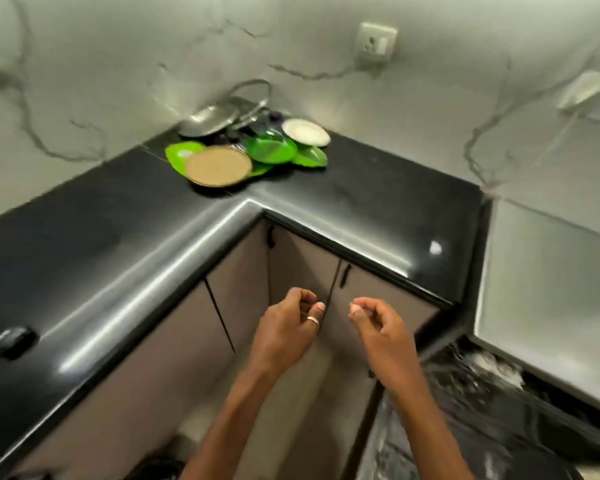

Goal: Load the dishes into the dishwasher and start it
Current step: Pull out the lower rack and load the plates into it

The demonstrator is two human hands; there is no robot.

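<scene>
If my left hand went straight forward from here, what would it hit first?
Probably the cabinet door ahead of the left hand, below the counter; the gap is hard to judge.

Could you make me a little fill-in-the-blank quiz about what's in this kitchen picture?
The dishes are piled in the ___ of the black countertop.
The tan plate rests on a plate coloured ___.
The white plate lies at the pile's ___ end.
The left hand wears a ___, while the right hand wears none.
Missing words: corner; green; right; ring.
</scene>
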